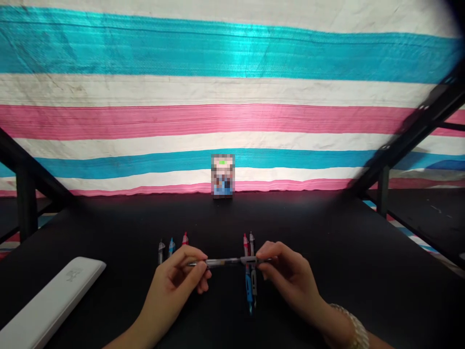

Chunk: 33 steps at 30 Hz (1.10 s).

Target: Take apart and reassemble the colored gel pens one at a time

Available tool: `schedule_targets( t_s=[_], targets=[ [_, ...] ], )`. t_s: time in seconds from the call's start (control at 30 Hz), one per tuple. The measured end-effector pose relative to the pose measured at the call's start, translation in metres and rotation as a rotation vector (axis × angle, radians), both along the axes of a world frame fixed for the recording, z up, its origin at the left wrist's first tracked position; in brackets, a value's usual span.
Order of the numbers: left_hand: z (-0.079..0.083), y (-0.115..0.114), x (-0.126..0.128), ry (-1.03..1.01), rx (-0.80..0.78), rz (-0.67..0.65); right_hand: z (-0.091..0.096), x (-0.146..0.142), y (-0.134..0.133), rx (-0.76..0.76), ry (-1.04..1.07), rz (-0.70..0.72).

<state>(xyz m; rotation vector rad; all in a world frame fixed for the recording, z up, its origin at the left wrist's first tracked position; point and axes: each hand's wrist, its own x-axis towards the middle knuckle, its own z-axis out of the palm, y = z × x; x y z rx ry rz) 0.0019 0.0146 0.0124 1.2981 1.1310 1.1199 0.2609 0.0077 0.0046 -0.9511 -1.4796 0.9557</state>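
Observation:
Both of my hands hold one pen level above the black table. My left hand pinches its left end, near the tip. My right hand pinches its right end with thumb and fingers. Under the pen, between my hands, lie two or three pens pointing away from me, with red, black and blue parts. Three more pens lie side by side just beyond my left hand; their lower parts are hidden by it.
A long white flat case lies at the table's near left. A small blurred box stands at the table's far edge, against a sheet striped in cyan, pink and white. Black metal frame bars rise at both sides.

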Motion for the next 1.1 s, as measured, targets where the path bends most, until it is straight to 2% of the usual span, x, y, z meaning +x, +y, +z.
schedule_targets(
  t_s=[0.07,0.2,0.3,0.4,0.53,0.7,0.87,1.0,1.1],
  targets=[
    [-0.0027,-0.0019,0.0010,0.007,0.008,-0.017,-0.0021,-0.0003,-0.0010,0.091,-0.069,-0.004],
    [-0.0035,-0.0061,0.0030,0.021,0.041,-0.011,-0.0025,0.0045,0.0005,0.110,-0.250,-0.068],
    [0.0003,-0.0084,0.0053,0.013,0.020,0.031,-0.0007,0.0069,0.0023,0.147,-0.344,0.009],
    [0.0019,-0.0067,0.0047,0.011,0.004,0.045,-0.0032,0.0052,0.0033,0.132,-0.332,0.050],
    [-0.0020,-0.0013,-0.0003,0.039,0.001,0.005,-0.0073,0.0034,0.0041,0.200,-0.347,-0.047],
    [-0.0047,0.0002,-0.0035,0.007,0.019,-0.014,-0.0001,0.0065,0.0047,0.244,-0.427,0.045],
    [-0.0051,0.0001,-0.0041,-0.025,0.000,-0.016,-0.0006,0.0059,0.0058,0.296,-0.367,-0.098],
    [-0.0054,0.0003,-0.0037,-0.039,-0.018,-0.020,0.0011,0.0078,0.0058,0.298,-0.424,-0.010],
    [-0.0047,0.0006,-0.0023,-0.058,-0.027,-0.026,0.0023,0.0082,0.0057,0.316,-0.436,-0.041]
  ],
)
